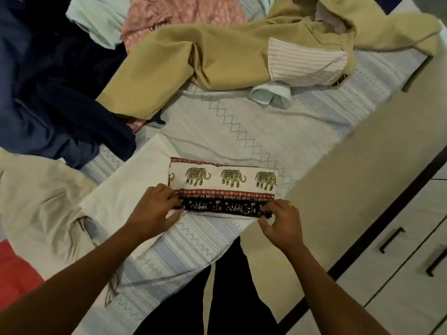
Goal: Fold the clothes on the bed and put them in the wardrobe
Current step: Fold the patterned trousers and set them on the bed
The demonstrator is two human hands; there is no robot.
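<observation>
Elephant-print cloth [223, 180], near corners in hands [154, 209] [281, 222]

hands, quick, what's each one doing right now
Left hand: pinches the near left corner of the elephant-print cloth.
Right hand: pinches the near right corner of the same cloth.

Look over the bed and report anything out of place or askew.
Farther back, the khaki trousers lie crumpled with a striped pocket lining turned inside out. The elephant-print cloth, held by the left hand and right hand, is folded square. Nothing looks damaged.
</observation>
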